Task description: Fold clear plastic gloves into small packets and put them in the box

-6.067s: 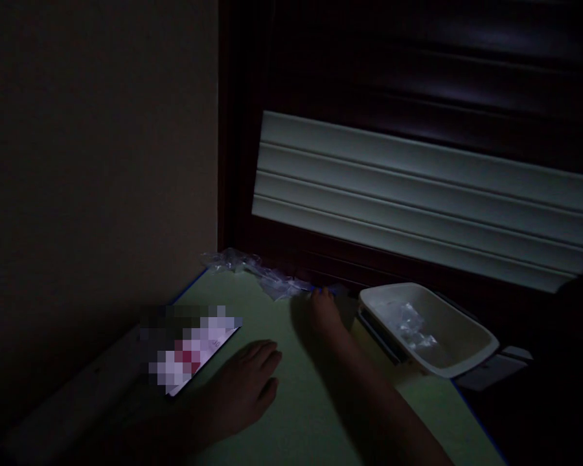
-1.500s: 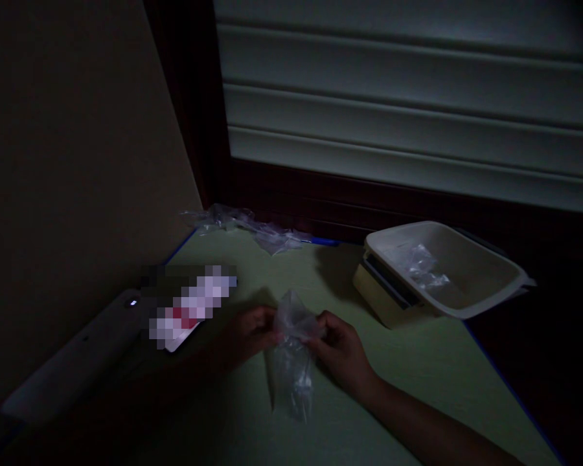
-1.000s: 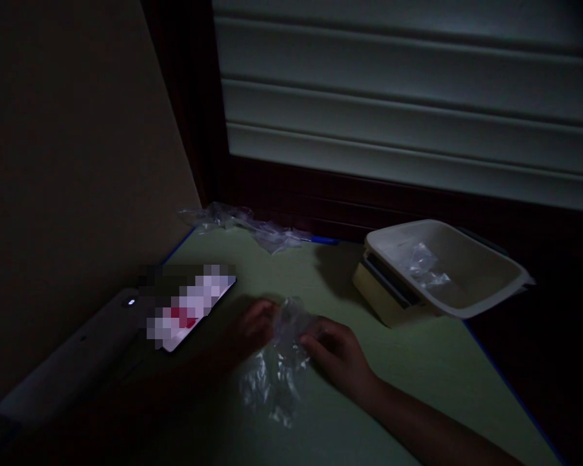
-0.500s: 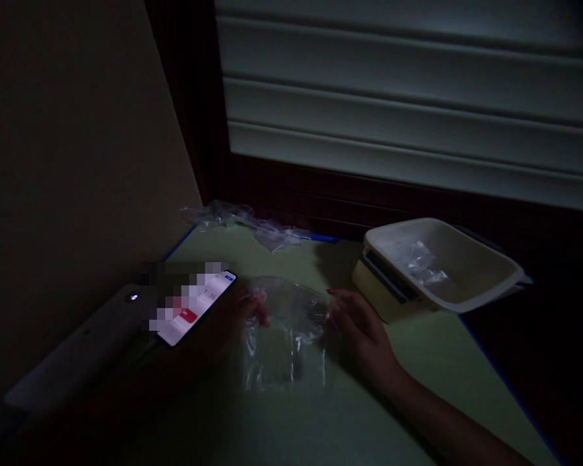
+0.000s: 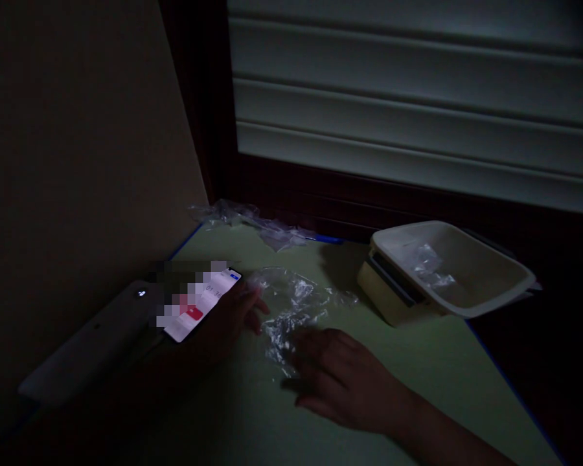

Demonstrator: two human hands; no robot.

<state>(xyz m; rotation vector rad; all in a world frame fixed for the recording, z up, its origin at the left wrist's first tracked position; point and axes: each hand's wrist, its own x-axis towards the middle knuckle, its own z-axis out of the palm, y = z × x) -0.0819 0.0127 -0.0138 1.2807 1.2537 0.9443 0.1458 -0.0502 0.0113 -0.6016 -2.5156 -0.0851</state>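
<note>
A clear, crinkled plastic bag lies over the table between my hands, its lower part bunched and glossy. My left hand, dim in the shadow, pinches the bag's upper left edge between thumb and finger. My right hand is palm down at the bag's lower right, with fingers stretched out against the crumpled film and slightly blurred.
A lit phone leans beside a long pale device on the left. More clear bags and a blue pen lie along the back edge. At right stands a cream plastic box containing crumpled plastic.
The bag was spread upright between both hands; now it is lower and crumpled. My right hand has let go of its edge and moved down and left, turning palm down.
</note>
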